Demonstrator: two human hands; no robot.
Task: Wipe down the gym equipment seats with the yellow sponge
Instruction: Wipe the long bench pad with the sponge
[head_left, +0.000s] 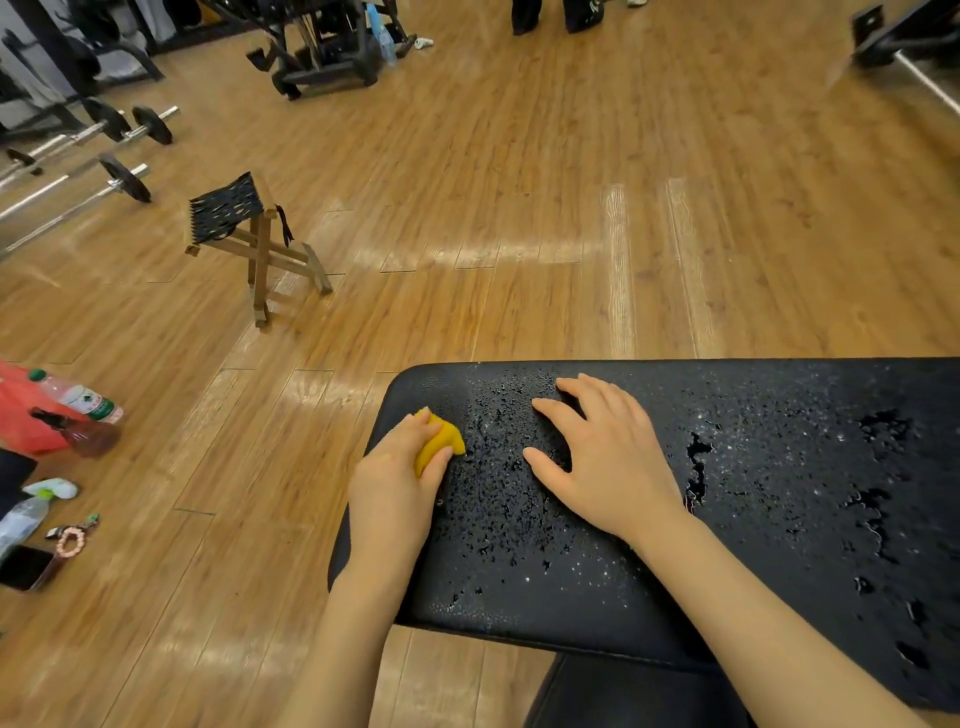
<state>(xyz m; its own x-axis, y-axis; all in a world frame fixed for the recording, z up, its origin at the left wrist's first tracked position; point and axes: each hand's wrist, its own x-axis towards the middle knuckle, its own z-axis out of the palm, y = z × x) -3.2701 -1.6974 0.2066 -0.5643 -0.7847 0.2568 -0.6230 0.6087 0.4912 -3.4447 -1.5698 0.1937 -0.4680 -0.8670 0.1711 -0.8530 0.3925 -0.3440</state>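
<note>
My left hand (395, 467): fingers (415, 426) curled round the yellow sponge (441, 441), pressing it onto the seat (779, 415) near its left end. Right hand (608, 462): fingers spread flat on the wet pad, holding nothing, just beside the sponge. Droplets bead across most of the black surface, thick puddles to the right. By my reckoning wiping has barely begun; nearly the whole seat remains. Bottles (78, 402) on the floor (519, 208), well apart.

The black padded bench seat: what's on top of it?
On the black padded bench seat: water droplets, the right hand resting flat, the left hand gripping a yellow sponge. The surface beneath them is hidden.
</note>
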